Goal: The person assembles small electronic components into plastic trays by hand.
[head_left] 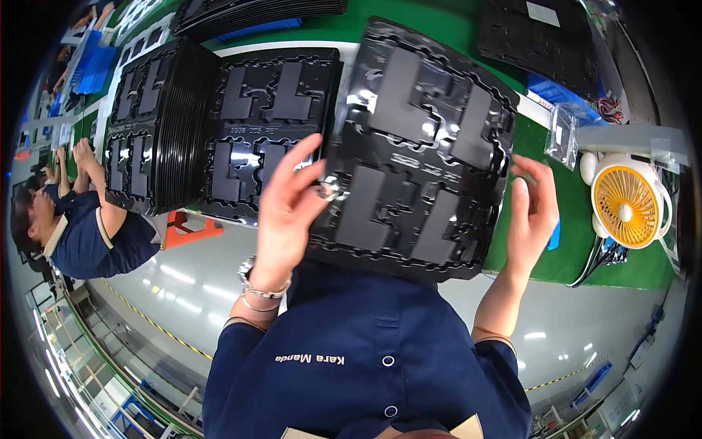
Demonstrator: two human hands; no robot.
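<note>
I have the glossy black moulded plastic tray with flat grey L-shaped areas (409, 164) between the two hands, set askew, its near edge overlapping the front of the navy shirt (344, 314). The left hand (289, 197) is at the tray's left side with its fingers spread and the thumb apart from them; the fingertips reach that edge, though I can't tell from here whether they press on it. The right hand (534, 201) is at the right edge, fingers bent and thumb apart from the forefinger, tips pointing in toward the rim; contact there is also unclear to me. I see neither hand clamped on the tray. To its left I have a second black plastic tray of the same pattern (248, 132), then a tall stack of black trays (172, 139). Right of the right hand, a round white fan with a yellow grille (625, 205) sits on the green tabletop (621, 269).
</note>
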